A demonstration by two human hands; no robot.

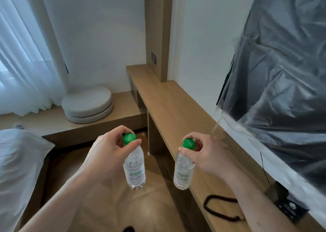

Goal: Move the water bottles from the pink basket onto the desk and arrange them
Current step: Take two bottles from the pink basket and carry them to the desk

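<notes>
Green caps sit pinched between curled fingertips: the left hand (pixel 107 148) dangles one bottle (pixel 134 168) above the floor (pixel 123 205), the right hand (pixel 206 154) hangs another bottle (pixel 183 171) at the desk (pixel 176 108) edge.

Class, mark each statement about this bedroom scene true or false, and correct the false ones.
1. Each hand holds a clear plastic water bottle by its green cap: left hand, right hand. True.
2. The left bottle stands on the long wooden desk. False: it hangs above the floor.
3. A dark coiled cable lies on the desk. True.
4. The caps are red. False: green.
</notes>
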